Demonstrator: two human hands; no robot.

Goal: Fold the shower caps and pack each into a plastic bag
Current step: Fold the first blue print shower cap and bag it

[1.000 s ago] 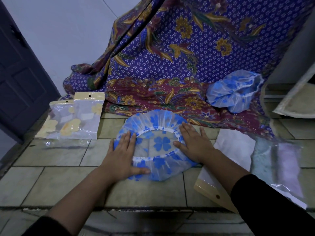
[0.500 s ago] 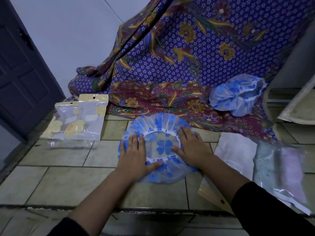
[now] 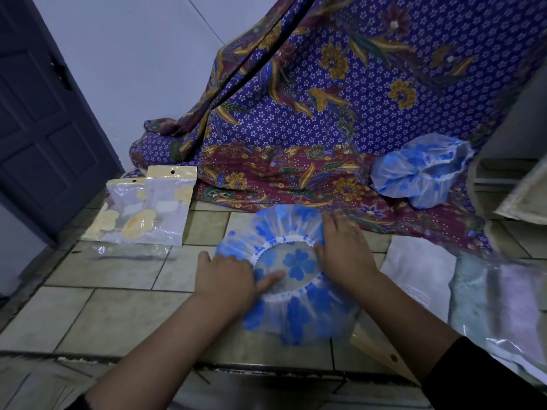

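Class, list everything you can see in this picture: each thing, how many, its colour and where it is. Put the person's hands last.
shower cap: one, clear with blue flowers, on the floor under both hands
other shower caps: heap, count unclear, blue-flowered, on the cloth, back right
packed bags: two, clear with yellow cards, floor, left
batik cloth: one, purple and maroon, draped behind
loose plastic bags: several, clear, blurred, floor, right
door: one, dark, left
tiled floor: one, beige, underneath
left hand: one, grips the cap's left edge
right hand: one, flat on the cap's right side
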